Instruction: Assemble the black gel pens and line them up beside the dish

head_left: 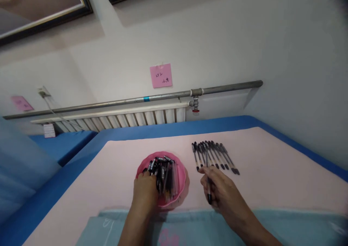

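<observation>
My right hand (221, 191) is closed around a pen (209, 193) with a black end, which points down toward me. Just beyond it, several black-capped pens (214, 153) with clear barrels lie side by side in a slanted row on the pink cloth. My left hand (146, 188) reaches over the near-left rim of a round pink basket (182, 168). Its fingers are bent in among the black pen caps (162, 171), and the fingertips are partly hidden. Clear pen barrels (174, 180) fill the basket's right side.
The pink cloth (122, 159) covers a blue surface (168, 129) against the wall. Along the near edge lies a teal cloth (203, 224). A radiator (149, 118) and a metal pipe (116, 103) run behind, with a red-handled valve (195, 111). Blue fabric (19, 177) hangs at left.
</observation>
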The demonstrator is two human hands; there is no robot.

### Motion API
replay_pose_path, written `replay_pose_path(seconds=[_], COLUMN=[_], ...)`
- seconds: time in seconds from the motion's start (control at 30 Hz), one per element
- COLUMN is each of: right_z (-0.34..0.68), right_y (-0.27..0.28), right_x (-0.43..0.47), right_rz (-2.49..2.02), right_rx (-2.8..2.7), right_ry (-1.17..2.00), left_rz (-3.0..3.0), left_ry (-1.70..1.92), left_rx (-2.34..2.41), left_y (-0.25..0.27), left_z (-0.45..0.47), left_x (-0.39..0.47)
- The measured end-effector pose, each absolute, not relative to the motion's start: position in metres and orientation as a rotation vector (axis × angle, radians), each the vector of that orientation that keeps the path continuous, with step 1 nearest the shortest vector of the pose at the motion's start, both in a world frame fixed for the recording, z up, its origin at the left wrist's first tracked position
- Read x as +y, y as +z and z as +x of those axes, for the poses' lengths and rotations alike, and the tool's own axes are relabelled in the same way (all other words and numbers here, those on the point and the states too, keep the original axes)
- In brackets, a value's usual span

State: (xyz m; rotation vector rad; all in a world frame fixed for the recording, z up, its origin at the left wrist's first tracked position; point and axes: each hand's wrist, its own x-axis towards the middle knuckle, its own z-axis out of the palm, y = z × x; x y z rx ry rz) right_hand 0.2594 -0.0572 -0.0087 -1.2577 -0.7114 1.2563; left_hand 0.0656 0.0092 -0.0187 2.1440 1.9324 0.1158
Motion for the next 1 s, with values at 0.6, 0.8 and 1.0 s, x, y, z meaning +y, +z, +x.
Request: replay_pose_path(seconds=[0.6, 0.8, 1.0], right_z=[0.238, 0.239, 0.239], right_y=[-0.027, -0.031, -0.029], right_x=[-0.071, -0.070, -0.071], right_rz=[-1.230, -1.294, -1.298], right_rx=[-1.694, -1.766, -1.772], right_ry=[1.159, 1.100, 1.092], left_rz=[0.594, 0.609, 0.590], left_ry=[1.064, 1.054, 1.080], left_rx=[0.870, 0.843, 0.875], left_y=[0.002, 0.000, 0.005], left_z=[0.084, 0.083, 0.083], left_x=[-0.003, -0.004, -0.006])
